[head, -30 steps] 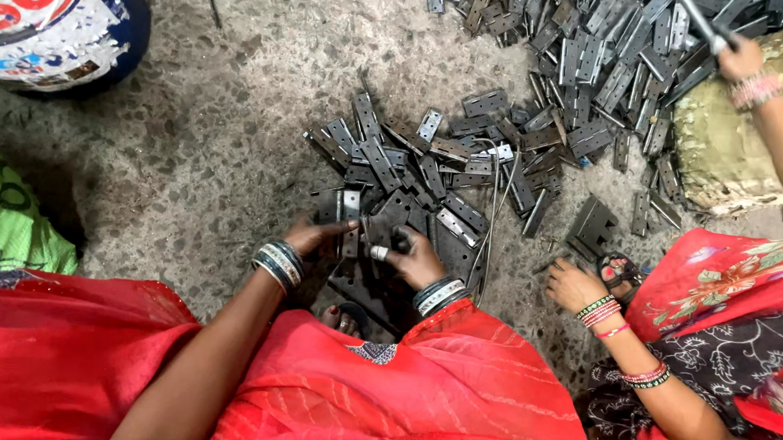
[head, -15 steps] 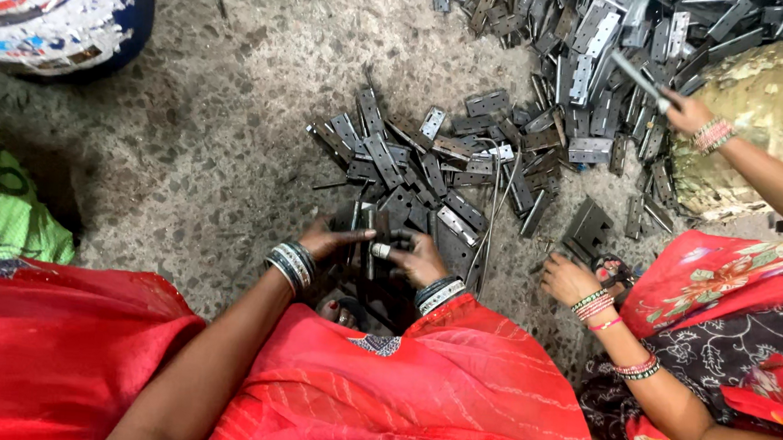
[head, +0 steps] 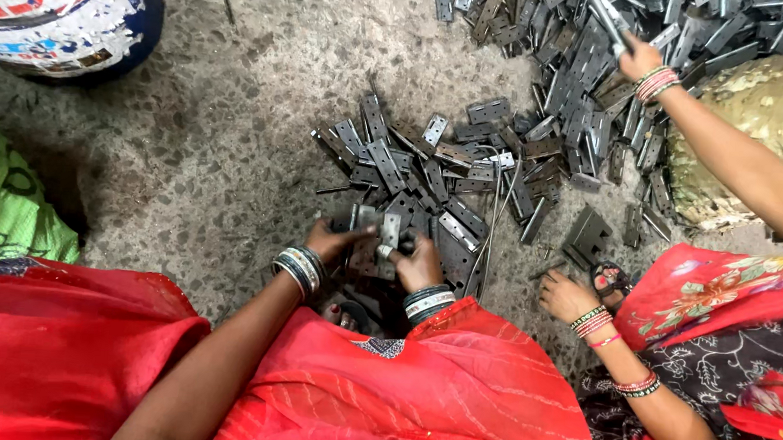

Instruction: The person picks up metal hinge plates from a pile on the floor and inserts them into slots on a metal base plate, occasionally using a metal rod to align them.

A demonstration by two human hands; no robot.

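Observation:
My left hand (head: 331, 241) and my right hand (head: 419, 262) meet just above my red-draped knees, both closed on a grey metal hinge (head: 378, 233) held between them. Right behind the hands lies a small pile of hinge leaves (head: 422, 172) on the rough concrete floor. Bangles ring both my wrists. Thin metal pins (head: 493, 219) lie beside the pile, to the right of my right hand.
A bigger heap of hinges (head: 592, 51) spreads across the top right. A co-worker's hand (head: 639, 58) reaches into it; their other hand (head: 566, 296) rests on the floor near a dark stacked part (head: 587, 236). A blue-and-white bucket (head: 60, 5) stands top left, a golden sack (head: 759, 134) at right.
My hands stay together on the hinge, shifting it slightly. The co-worker's upper hand has swung left from the sack into the big heap, holding a metal piece.

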